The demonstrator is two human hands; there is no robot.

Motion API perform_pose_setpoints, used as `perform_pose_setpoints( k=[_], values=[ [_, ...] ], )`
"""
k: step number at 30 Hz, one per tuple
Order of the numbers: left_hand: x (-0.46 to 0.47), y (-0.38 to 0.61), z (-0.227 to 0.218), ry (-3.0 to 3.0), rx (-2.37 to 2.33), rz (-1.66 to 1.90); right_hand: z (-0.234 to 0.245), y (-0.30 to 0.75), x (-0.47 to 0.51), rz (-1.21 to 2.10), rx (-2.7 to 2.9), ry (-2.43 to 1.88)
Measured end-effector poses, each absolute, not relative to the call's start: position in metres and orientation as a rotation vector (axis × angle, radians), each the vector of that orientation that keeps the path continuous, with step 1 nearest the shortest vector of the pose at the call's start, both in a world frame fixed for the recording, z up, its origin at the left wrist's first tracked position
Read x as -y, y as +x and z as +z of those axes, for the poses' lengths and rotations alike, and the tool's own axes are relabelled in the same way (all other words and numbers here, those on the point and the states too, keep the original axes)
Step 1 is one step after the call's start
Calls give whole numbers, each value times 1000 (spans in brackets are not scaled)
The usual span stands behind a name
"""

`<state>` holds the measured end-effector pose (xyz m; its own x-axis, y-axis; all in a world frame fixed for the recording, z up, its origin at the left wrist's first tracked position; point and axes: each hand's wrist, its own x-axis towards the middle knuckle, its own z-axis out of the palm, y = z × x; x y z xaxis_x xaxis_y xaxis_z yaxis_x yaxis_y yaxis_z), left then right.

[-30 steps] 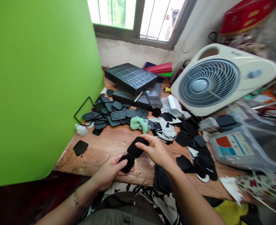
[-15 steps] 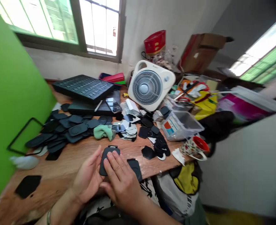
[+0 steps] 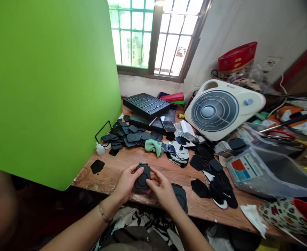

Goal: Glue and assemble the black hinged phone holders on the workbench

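Both my hands hold one black rounded pad [image 3: 142, 177] just above the near edge of the wooden table [image 3: 122, 162]. My left hand [image 3: 126, 183] grips its left side with the thumb on top. My right hand [image 3: 162, 188] pinches its right side, fingers curled round it. The pad has a round raised centre and a small clip at its far end. Another black pad [image 3: 181, 197] lies flat on the table right of my right hand.
A heap of black pads [image 3: 124, 135] lies at the back left, beside a green cloth [image 3: 154, 146]. More black pieces [image 3: 216, 177] spread to the right. A white fan [image 3: 221, 108], a phone [image 3: 167, 123], black trays [image 3: 146, 104], a clear plastic box [image 3: 260, 172] and a green board [image 3: 49, 83] surround the space.
The view swung back left toward the green board. My hands now hold the folded pad together from both sides, where before my right hand lay flat over it.
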<state>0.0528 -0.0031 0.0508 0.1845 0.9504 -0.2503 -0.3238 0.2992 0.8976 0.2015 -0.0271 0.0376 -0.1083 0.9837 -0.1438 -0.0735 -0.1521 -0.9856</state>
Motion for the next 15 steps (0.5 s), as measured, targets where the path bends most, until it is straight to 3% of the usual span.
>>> perform_pose_setpoints(
  k=[15],
  values=[
    [-29,32,19,1081,-1104,935,11,194,-11,1486,919,-1366]
  ],
)
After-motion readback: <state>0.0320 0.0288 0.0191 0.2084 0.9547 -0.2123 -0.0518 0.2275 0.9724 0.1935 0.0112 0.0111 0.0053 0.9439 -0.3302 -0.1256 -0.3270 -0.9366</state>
